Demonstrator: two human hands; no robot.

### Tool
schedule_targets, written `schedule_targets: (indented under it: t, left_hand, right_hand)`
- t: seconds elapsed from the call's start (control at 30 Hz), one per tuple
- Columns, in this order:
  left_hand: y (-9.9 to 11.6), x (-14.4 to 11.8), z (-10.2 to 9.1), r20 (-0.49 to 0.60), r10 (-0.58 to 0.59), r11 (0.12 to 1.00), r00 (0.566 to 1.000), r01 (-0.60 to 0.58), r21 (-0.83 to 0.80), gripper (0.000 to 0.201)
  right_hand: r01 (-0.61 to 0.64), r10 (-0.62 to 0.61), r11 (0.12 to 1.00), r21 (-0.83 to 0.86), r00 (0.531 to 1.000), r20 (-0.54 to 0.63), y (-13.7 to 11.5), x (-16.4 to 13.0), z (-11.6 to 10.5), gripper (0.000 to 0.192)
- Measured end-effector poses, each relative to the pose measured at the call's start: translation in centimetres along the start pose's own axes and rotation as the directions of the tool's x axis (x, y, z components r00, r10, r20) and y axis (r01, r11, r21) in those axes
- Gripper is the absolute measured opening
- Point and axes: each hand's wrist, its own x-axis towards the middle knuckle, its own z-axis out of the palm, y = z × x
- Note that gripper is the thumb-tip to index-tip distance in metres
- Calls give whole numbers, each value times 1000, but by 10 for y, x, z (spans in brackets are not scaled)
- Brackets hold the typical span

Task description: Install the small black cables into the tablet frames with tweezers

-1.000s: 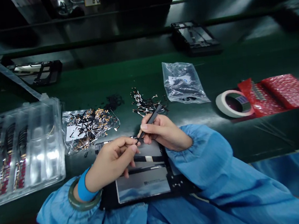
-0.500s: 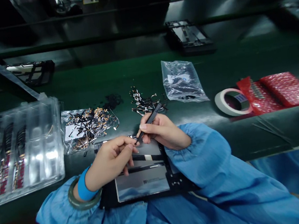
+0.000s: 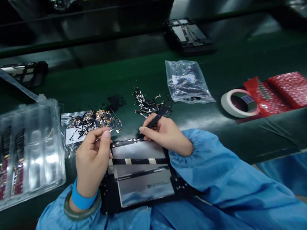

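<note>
Nearest the body, the opened tablet (image 3: 142,175) lies flat at the table's near edge, between 2 blue sleeves, its grey inner panel and black cross-strips showing.

The left hand (image 3: 92,162) has changed most. Half a second ago its fingertips met the tool tip over the middle of the tablet's top edge; now it has drawn back to the left and sits over the tablet's upper left corner, fingers curled, thumb and forefinger pinched together. Whether anything small sits in that pinch cannot be told. The right hand (image 3: 165,134) has stayed at the top edge, gripping a thin black tool (image 3: 154,119) like a pen, its tip down on the tablet's top edge.

In my judgement, the 2-handed placing at that spot is over and the tool alone now works there.

Just beyond lie a bag of small gold-tipped parts (image 3: 88,124) and a loose pile of cables (image 3: 148,102). To the left sits a clear plastic tray (image 3: 22,155). Farther right lie a plastic bag (image 3: 187,81), a roll of tape (image 3: 238,103) and a red bubble-wrap pack (image 3: 286,92).
</note>
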Motion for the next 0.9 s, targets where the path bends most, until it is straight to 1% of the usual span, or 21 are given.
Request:
schedule_targets:
  t: [0.13,0.2,0.27,0.33,0.37,0.4,0.43,0.5,0.53,0.57,0.63,0.73,0.83,0.9]
  left_hand:
    - [-3,-8,-6,-14,10,998,1000,-9,69,24]
    - [-5,-16,-12,-65,52,992,997,-44,117,22]
    - [-8,-25,-22,-145,163,974,976,-135,183,17]
    - [-15,-32,-35,-242,266,951,933,-213,224,14]
    - [-20,-34,-44,-297,289,945,910,-222,238,15]
    - [-26,-35,-53,-362,294,943,885,-206,262,16]
    - [-33,-35,-64,-417,287,935,863,-158,317,17]
    - [-48,-32,-87,-488,286,873,825,-15,487,22]
    - [-55,-28,-98,-487,288,814,825,57,578,24]
    - [-62,-25,-108,-490,285,767,824,111,632,26]
    - [-73,-16,-125,-485,255,705,837,182,685,26]
    - [-82,-5,-137,-494,188,669,849,258,697,26]
    - [-86,3,-139,-510,128,635,850,325,701,33]
    - [-89,5,-138,-512,88,613,855,358,704,32]
  right_hand:
    - [122,-126,973,-194,992,-11,-1,-4,2,12]
    - [156,-168,962,-225,985,-37,-3,-5,3,12]
    - [123,-134,983,-138,988,-78,-5,-6,3,17]
    - [54,-51,998,25,992,-113,-6,-5,1,26]
    - [27,-14,995,99,991,-130,-7,-5,0,31]
    - [8,14,988,151,989,-145,-7,-4,-1,35]
    - [-7,36,984,181,987,-159,-7,-4,-1,38]
    - [-25,60,980,197,983,-173,-5,-2,-2,41]
    - [-32,65,981,192,983,-171,-4,-2,-2,42]
    - [-36,67,982,183,984,-165,-3,-2,-2,42]
    - [-46,70,986,160,987,-144,-2,-2,-2,44]
    - [-73,89,988,137,989,-115,-2,-5,-2,46]
    - [-88,103,987,136,989,-107,-4,-7,-3,43]
    - [-82,99,987,141,988,-115,-5,-7,-4,42]
